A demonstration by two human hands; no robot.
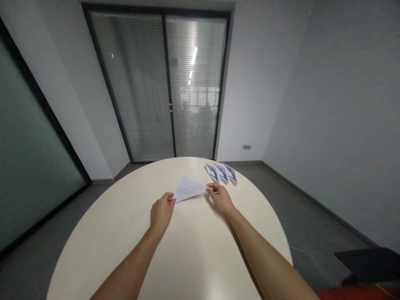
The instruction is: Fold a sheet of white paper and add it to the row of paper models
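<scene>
I saw left hand [161, 211] and right hand [220, 196] pinching the folded paper [188, 188] between them; 3 folded pieces [221, 173] lay just beyond the right hand.

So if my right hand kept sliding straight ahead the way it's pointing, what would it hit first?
Probably the folded paper, which the right hand already pinches at its tip. The three small folded pieces lie farther back and slightly right, likely off that line, though depth is unclear.

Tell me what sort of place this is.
Probably a small office meeting room: a round cream table, glass sliding doors with blinds, bare grey walls. Both hands pinch a folded white paper.
</scene>
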